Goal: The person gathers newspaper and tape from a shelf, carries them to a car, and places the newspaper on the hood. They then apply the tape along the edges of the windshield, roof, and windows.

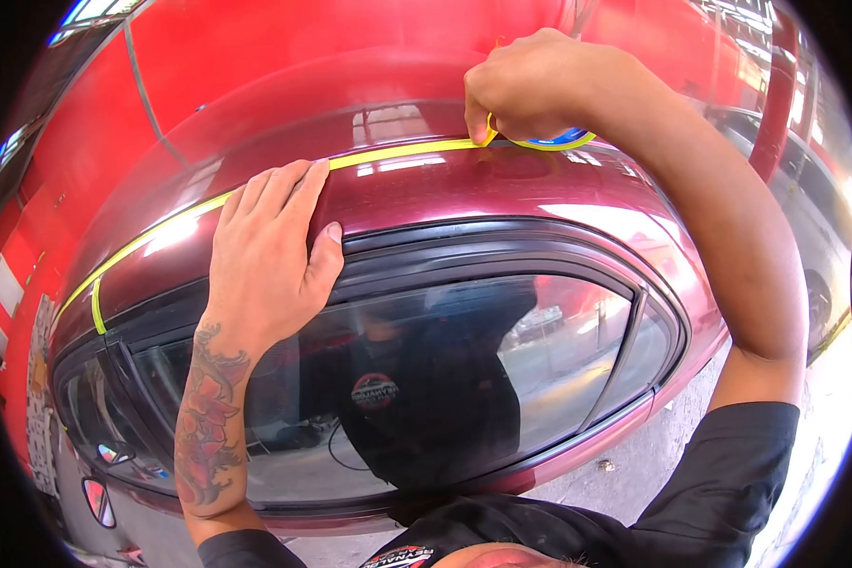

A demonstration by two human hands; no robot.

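Right hand (525, 85) grip clamped on tape roll (563, 142), fingertips pinching where the yellow tape (398, 151) leaves it. From that grip the strip runs left along the edge of the maroon car roof (502, 185). Left hand (265, 256) well left of it, grip apart, palm flat on the roof, fingertips at the strip, thumb on the trim above the window (445, 369).

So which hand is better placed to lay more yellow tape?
Probably right: the right hand pinches the yellow tape by its roll; the left hand lies flat on the roof, farther back.
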